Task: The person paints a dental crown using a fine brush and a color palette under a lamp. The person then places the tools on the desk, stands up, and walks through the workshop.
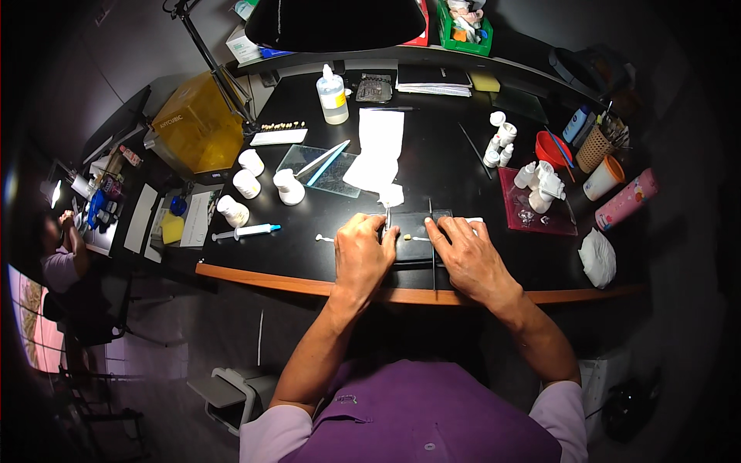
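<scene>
My left hand is closed round a slim metal tool, whose upper end reaches a crumpled white tissue. A thin dark rod-like instrument stands nearly upright in the picture at the fingertips of my right hand, which is bent round it over a dark flat slab. Between the hands shows a small cream-coloured, tooth-like piece on a thin pale stick. A similar stick with a white tip sticks out left of my left hand. The fingers' undersides are hidden.
Several white jars and a blue-tipped syringe are at left. A glass plate bears spatulas. Behind lie a paper towel and a clear bottle. A red tray and a wadded tissue are at right.
</scene>
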`<state>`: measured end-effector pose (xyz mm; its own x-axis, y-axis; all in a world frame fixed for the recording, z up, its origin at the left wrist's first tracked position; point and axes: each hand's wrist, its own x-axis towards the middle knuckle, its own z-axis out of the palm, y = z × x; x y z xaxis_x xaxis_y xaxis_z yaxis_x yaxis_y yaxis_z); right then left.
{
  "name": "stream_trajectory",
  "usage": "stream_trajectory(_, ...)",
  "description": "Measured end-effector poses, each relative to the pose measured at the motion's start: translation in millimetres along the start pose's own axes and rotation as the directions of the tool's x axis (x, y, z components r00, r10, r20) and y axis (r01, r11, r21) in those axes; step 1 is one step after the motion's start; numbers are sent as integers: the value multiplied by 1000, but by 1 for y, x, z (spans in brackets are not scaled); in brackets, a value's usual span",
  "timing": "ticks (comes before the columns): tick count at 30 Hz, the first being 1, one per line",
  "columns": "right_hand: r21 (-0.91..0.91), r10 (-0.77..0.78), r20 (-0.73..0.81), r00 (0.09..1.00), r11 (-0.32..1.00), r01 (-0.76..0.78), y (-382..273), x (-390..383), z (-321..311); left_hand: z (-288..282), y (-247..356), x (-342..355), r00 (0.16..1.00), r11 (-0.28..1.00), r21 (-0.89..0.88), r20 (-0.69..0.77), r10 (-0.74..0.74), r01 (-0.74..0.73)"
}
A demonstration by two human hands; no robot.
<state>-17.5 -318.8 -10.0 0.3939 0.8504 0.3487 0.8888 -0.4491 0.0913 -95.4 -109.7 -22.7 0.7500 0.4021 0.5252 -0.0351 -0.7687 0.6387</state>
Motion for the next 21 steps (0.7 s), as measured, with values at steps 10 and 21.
stream_trajectory(10, 36, -37, -39, 999, 999, 38, 6, 2, -21, -4, 1, -2, 999, 999, 13, 40, -31, 30)
stream_trajectory(21, 93, -85, -885, 457, 931, 354, 45, 191, -184, -52, 23, -13, 989, 991, -18, -72, 131, -133)
